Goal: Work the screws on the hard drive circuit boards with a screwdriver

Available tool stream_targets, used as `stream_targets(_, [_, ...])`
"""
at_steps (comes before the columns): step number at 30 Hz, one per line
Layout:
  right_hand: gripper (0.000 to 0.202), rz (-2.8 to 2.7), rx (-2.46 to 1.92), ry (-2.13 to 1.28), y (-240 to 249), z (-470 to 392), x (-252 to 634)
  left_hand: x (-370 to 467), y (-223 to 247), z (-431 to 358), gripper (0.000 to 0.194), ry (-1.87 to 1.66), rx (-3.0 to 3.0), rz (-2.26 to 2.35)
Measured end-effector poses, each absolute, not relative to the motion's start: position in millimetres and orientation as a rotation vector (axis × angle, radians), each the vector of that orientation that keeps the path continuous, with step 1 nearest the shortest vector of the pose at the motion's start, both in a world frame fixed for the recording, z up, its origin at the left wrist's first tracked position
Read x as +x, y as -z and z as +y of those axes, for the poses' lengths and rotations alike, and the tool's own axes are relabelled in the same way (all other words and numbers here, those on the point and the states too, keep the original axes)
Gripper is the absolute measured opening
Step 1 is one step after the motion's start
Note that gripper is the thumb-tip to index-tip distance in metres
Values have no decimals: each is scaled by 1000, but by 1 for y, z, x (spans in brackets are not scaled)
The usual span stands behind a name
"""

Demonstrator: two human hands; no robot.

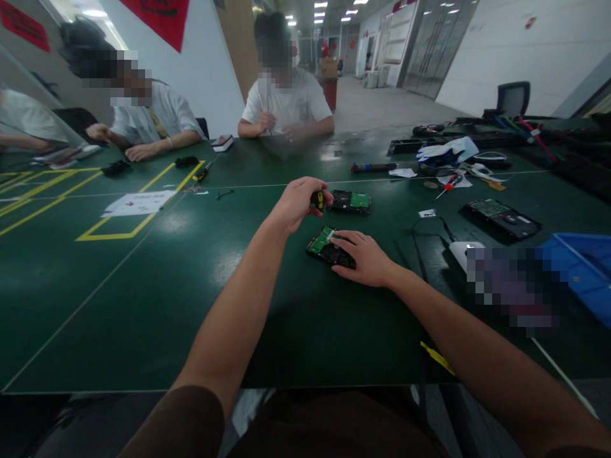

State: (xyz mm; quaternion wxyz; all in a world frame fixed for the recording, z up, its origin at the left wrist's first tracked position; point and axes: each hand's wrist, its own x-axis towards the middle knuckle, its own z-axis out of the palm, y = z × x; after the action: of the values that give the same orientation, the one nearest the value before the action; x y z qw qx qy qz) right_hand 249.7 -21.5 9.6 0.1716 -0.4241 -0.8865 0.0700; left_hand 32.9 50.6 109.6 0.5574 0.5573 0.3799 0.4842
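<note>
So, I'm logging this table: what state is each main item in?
Yellow-black screwdriver: gripped in the left hand, shaft down.
Near hard drive: flat, green circuit board up, right hand resting on it.
Far hard drive: flat, board up, not held.
Right-side hard drive: flat, board up, untouched.
Red-handled screwdriver: lying down, not held.
Printed sheet: lying flat.
Blue bin: open, partly out of view.

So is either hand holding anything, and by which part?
Left hand grips a screwdriver by its yellow-black handle. Right hand lies over the right side of the hard drive; whether gripping, unclear.
</note>
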Motion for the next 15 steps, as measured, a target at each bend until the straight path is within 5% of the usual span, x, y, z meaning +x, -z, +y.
stream_targets(15, [74, -2522, -1193, -192, -10, -21, 249, 28, -109, 55, 15, -1188, 1355, 927])
